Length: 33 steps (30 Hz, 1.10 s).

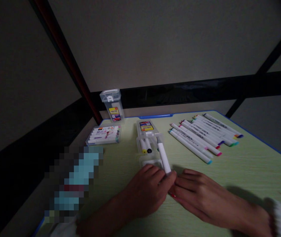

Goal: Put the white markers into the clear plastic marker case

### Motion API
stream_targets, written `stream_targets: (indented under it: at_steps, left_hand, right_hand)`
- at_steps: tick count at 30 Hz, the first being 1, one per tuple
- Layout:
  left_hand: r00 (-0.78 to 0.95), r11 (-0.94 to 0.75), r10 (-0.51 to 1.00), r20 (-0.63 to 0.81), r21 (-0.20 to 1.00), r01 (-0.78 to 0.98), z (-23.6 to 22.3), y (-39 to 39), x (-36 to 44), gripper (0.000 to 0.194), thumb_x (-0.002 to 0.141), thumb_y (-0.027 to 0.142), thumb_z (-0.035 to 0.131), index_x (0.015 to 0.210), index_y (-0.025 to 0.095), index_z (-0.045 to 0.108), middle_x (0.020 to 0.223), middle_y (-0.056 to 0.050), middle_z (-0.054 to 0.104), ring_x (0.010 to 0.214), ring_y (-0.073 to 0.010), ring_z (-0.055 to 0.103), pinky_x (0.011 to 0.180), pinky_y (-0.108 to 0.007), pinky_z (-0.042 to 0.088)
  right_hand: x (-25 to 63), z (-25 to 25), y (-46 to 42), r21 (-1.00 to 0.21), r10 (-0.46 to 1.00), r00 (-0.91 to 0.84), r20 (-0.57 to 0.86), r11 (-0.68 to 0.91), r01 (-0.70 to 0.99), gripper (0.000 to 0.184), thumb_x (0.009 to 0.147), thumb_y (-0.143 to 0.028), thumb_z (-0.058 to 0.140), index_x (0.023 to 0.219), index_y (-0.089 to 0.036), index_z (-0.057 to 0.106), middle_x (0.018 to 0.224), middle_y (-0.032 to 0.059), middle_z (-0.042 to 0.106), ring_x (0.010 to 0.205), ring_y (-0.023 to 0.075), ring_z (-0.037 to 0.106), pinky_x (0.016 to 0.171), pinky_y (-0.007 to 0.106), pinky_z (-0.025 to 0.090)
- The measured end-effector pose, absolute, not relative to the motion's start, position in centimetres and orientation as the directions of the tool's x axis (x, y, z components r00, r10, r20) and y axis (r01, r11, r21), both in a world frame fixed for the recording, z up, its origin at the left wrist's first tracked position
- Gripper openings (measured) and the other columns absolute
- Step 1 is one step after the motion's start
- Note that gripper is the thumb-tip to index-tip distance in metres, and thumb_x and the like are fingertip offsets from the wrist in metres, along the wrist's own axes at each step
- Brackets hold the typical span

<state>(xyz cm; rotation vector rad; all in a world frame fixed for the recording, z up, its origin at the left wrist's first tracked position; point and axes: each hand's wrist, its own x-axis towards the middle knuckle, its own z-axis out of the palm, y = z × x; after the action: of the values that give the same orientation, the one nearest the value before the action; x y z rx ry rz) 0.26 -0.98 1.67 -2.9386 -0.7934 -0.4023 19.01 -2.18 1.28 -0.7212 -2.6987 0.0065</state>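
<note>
A white marker [164, 158] with a grey tip end slants up and away from my hands. My left hand [147, 191] has its fingers closed round the lower part of it. My right hand [202, 194] meets the left at the near end of the marker, fingers bent together; a small red bit shows just below them. Right beyond the left hand lies a clear plastic marker case [148, 133], its lid [152, 162] folded open toward me and partly covered by that hand. Yellow-ended and black-ended markers [146, 146] lie in the case.
Several white markers [199, 135] with coloured ends lie side by side on the right of the table [254, 177]. At the back left stands a clear box [113, 105]; before it lies a flat pack of markers [104, 135]. A pixelated blue patch [81, 174] covers the left edge.
</note>
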Motion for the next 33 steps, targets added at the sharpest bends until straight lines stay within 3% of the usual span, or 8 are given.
stream_targets:
  at_steps: [20,33]
  left_hand:
    - [0.83,-0.872,0.468,0.302,0.003,0.49,1.52,-1.02,0.23,0.028,0.088,0.017,0.035,0.113,0.009,0.044,0.08,-0.005,0.059,0.074,-0.018,0.054,0.071,-0.032,0.046]
    - [0.82,-0.889,0.428,0.379,0.013,0.458,1.34,-1.01,0.2,0.03,0.087,0.015,0.032,0.114,0.008,0.045,0.082,-0.007,0.061,0.078,-0.0173,0.057,0.075,-0.032,0.047]
  right_hand:
    - [19.2,1.12,-2.48,-0.139,0.473,-0.798,0.373,0.879,0.456,0.024,0.092,-0.026,0.034,0.088,-0.019,0.057,0.076,0.0018,0.064,0.07,0.0169,0.055,0.071,0.033,0.037]
    - [18.73,1.72,-2.45,-0.111,0.434,-0.767,0.473,0.893,0.437,0.029,0.094,-0.022,0.031,0.086,-0.017,0.058,0.068,0.0019,0.063,0.061,0.0144,0.053,0.06,0.03,0.037]
